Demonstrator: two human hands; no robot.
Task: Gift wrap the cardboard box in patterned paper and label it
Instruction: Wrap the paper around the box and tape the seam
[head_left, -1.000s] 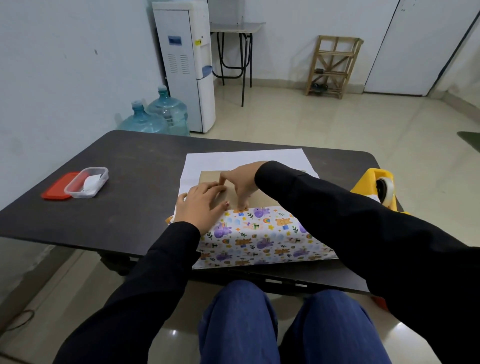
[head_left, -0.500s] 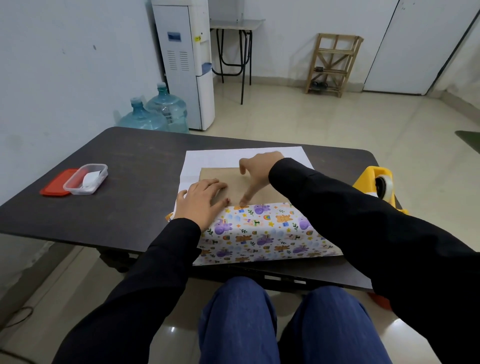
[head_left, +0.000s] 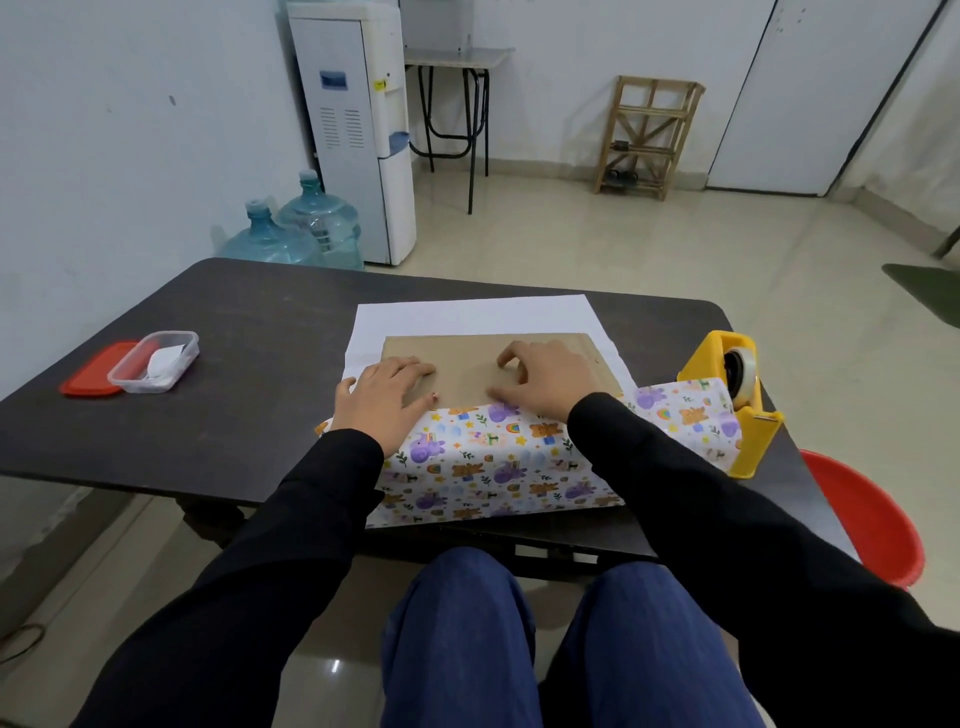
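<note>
A flat brown cardboard box (head_left: 467, 358) lies on a sheet of patterned paper (head_left: 488, 467) whose white underside shows beyond the box's far edge. The near flap, printed with bears and purple animals, is folded up over the box's near edge. My left hand (head_left: 384, 397) lies flat on the box's left part and presses the flap's left corner. My right hand (head_left: 545, 379) rests on the box's middle, fingers spread and bent, its thumb side on the flap's upper edge. Neither hand grips anything.
A yellow tape dispenser (head_left: 737, 395) stands at the table's right edge, touching the paper. A clear plastic tub (head_left: 154, 361) holding white slips sits on the left beside its red lid (head_left: 93, 371). A red stool (head_left: 862, 514) is at my right. The dark table (head_left: 249, 332) ends just before my knees.
My right hand slid rightward along the flap's edge from the box's left part to its middle. The left hand stayed put. The camera view shifted, bringing the tape dispenser fully into sight.
</note>
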